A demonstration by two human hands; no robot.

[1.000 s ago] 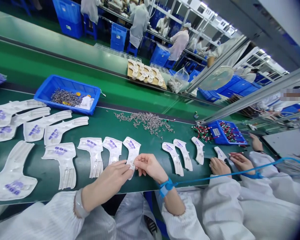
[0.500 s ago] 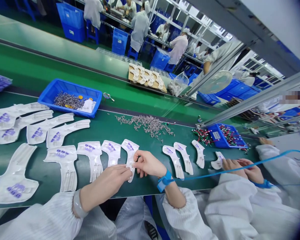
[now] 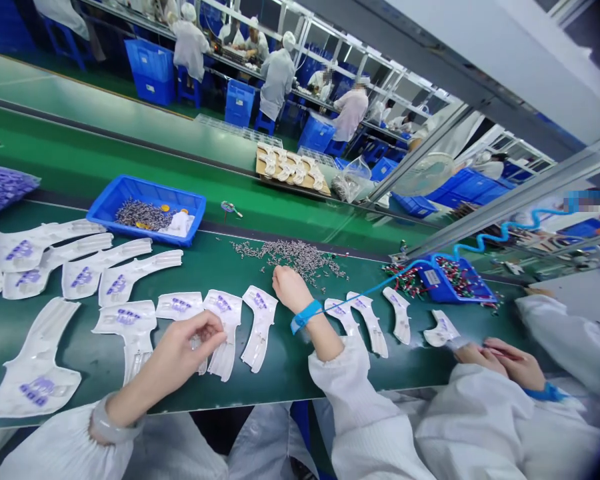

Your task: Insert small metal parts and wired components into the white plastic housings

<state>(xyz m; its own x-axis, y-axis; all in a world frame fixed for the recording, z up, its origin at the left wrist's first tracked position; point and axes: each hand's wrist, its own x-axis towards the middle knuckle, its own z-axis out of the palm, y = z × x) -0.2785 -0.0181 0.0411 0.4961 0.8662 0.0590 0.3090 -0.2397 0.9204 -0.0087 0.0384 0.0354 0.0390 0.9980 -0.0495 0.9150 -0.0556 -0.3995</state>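
Note:
My left hand [image 3: 193, 343] is over the lower part of a white plastic gun-shaped shell half [image 3: 223, 308] with a purple print. Its fingers curl toward the thumb; whatever is between them is hidden. At the near edge of a pile of small metal parts [image 3: 300, 257], my right hand [image 3: 291, 288] points its fingers down, bunched together, with the tips mostly out of sight. A blue wrist strap [image 3: 307, 316] is on that arm. Between the hands lies another shell half [image 3: 259, 327], untouched. Further left, partly behind my left hand, sits one more shell half [image 3: 179, 305].
A blue bin [image 3: 147, 230] of small metal parts stands back left, near several shells. On the right are a bin of coloured wires [image 3: 437, 293] and a co-worker's hands [image 3: 500, 360]. A blue coiled cord [image 3: 500, 233] crosses above the bench.
My right hand has left the shell and moved up to the metal pile. My left hand has shifted left to the neighbouring shell. The view has shifted slightly.

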